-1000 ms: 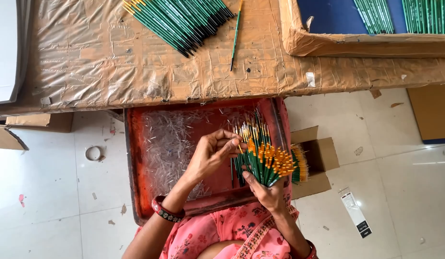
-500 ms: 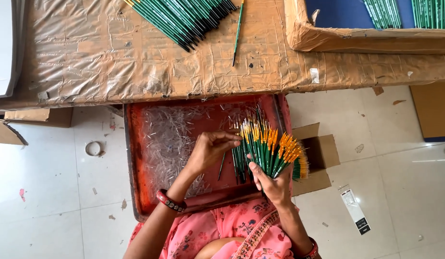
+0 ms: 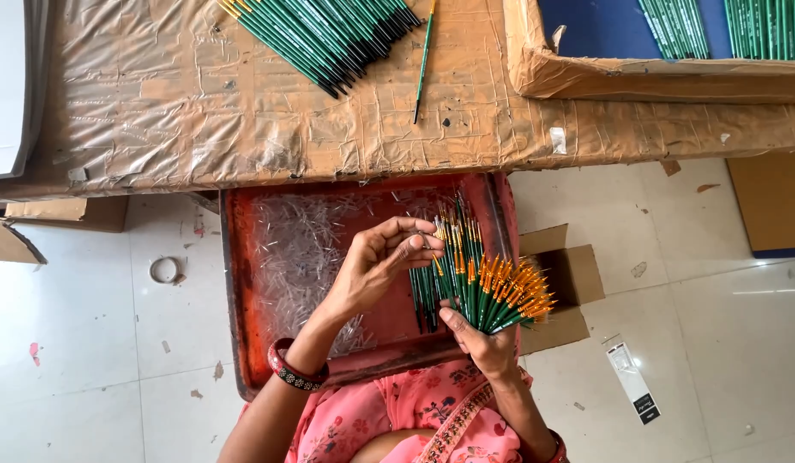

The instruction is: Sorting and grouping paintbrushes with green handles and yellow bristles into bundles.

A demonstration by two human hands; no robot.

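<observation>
Two hands worked over a red tray (image 3: pixel 243 283): my right hand (image 3: pixel 487 343) clamped a fanned brush bundle (image 3: pixel 483 287), while my left hand (image 3: pixel 376 266) pinched one brush tip just beside that grip.

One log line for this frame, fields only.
left hand: pinching brush tip | right hand: gripping fanned green-handled paintbrush bunch | below: red tray

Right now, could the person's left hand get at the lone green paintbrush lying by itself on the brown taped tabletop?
Probably yes. The left hand is pinching at the fanned bunch of green brushes, and nothing stands between it and the lone green paintbrush; only a forward stretch.
</observation>
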